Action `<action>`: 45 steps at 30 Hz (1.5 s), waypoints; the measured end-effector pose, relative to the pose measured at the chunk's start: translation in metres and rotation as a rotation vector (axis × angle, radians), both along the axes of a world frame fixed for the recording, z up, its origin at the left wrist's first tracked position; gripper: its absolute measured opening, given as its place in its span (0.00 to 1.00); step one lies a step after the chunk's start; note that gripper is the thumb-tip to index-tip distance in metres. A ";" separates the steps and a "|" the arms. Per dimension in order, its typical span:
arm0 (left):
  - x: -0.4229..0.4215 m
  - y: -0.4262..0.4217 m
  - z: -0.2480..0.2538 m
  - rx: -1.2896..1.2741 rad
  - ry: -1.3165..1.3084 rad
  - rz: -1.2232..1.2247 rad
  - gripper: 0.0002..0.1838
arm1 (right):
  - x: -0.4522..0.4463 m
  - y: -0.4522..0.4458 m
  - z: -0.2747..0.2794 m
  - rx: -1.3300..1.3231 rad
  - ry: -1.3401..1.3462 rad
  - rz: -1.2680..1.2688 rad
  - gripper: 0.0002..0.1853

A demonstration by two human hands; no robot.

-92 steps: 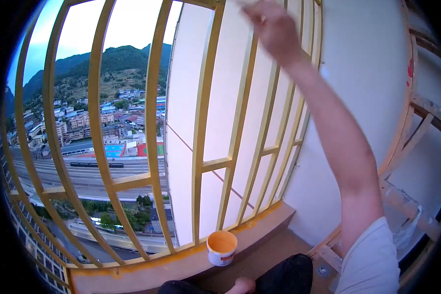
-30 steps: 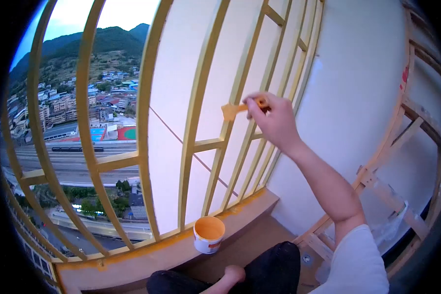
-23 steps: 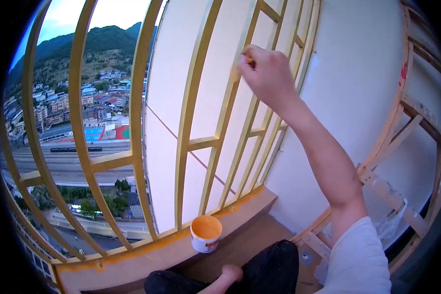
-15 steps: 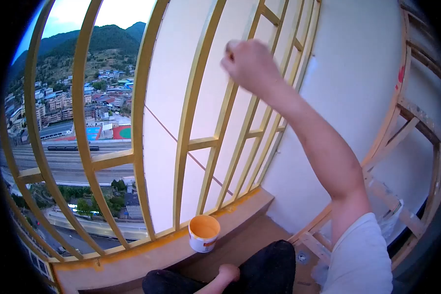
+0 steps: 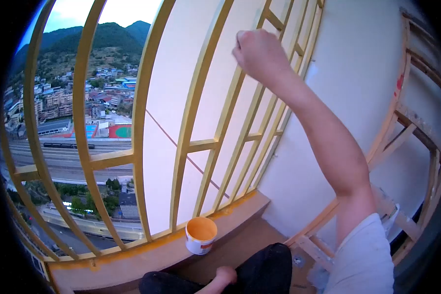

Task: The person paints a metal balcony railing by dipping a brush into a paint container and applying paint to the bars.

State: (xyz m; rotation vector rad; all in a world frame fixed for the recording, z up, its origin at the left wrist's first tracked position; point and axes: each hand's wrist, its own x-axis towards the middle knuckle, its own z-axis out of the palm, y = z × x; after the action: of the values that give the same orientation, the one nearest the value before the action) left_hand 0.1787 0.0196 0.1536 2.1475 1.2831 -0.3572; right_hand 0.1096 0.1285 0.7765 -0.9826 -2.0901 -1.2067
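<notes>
My right hand (image 5: 262,55) is raised in front of the yellow metal bars (image 5: 230,105), with the back of the hand toward me. Its fingers are curled closed, and whatever they hold is hidden behind the hand. Low in the view, my left hand (image 5: 226,276) rests by my dark trousers (image 5: 262,269); its fingers are hard to make out. A small white bucket (image 5: 199,246) with orange-yellow paint (image 5: 202,228) inside stands at the ledge below the bars, in front of my legs.
The ledge (image 5: 127,262) has orange paint marks along the foot of the bars. A white wall (image 5: 343,93) rises on the right, with a paint-splashed wooden frame (image 5: 389,130) leaning there. Beyond the bars, a town (image 5: 59,105) lies far below.
My right hand has moved slightly up and to the right along the bars. The whole view has shifted a little. My left hand stays low by my legs.
</notes>
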 end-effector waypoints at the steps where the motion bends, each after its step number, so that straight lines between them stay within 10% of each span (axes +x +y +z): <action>1: 0.001 0.003 -0.005 0.016 0.000 -0.011 0.18 | -0.001 0.014 -0.011 -0.181 0.032 0.116 0.07; 5: 0.052 0.039 -0.140 0.098 0.040 0.092 0.17 | 0.003 0.037 -0.033 -0.180 -0.179 0.046 0.06; 9: -0.005 -0.012 0.023 0.202 -0.053 -0.009 0.15 | 0.021 0.021 0.056 0.396 -0.236 0.115 0.04; 14: 0.015 0.006 -0.027 0.276 -0.010 -0.052 0.13 | 0.039 0.018 -0.013 0.294 -0.809 -0.048 0.06; 15: 0.019 0.011 -0.039 0.307 0.025 -0.088 0.13 | 0.045 0.016 -0.031 0.067 -0.923 0.271 0.05; 18: -0.007 -0.015 0.019 0.308 -0.090 -0.028 0.13 | 0.030 0.005 -0.006 0.305 -0.727 0.107 0.03; 22: 0.011 0.005 -0.028 0.272 -0.018 -0.090 0.13 | 0.040 0.033 0.049 0.522 -0.486 0.003 0.05; 24: 0.022 0.020 -0.074 0.338 -0.035 -0.050 0.13 | 0.043 0.036 -0.008 0.274 -0.664 0.024 0.05; 26: 0.000 -0.006 -0.007 0.313 -0.064 0.007 0.14 | 0.037 0.004 -0.055 -0.038 -1.003 0.130 0.04; 32: -0.002 -0.014 0.012 0.212 -0.044 0.001 0.14 | 0.034 0.020 0.072 0.550 -0.471 0.158 0.04; 36: -0.006 -0.011 0.020 0.224 -0.071 0.012 0.14 | 0.042 0.024 -0.025 0.146 -0.740 -0.009 0.06; 38: -0.001 -0.006 0.017 0.235 -0.058 0.006 0.14 | 0.035 -0.007 -0.085 -0.620 -0.618 0.159 0.10; 40: 0.004 -0.010 -0.004 0.275 -0.073 0.025 0.16 | 0.034 0.011 -0.085 -0.684 -0.330 0.271 0.13; 42: 0.032 0.020 -0.084 0.082 0.020 0.003 0.17 | 0.043 0.036 -0.042 -0.478 -0.121 0.320 0.13; 45: -0.001 0.002 -0.014 0.045 -0.031 -0.033 0.18 | 0.037 0.014 -0.020 -0.038 -0.089 0.150 0.09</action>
State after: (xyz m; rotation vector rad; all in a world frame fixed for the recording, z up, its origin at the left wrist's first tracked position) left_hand 0.1776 0.0219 0.1397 2.2054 1.2514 -0.3096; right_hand 0.1469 0.1429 0.7567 -0.7858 -2.2199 -1.1578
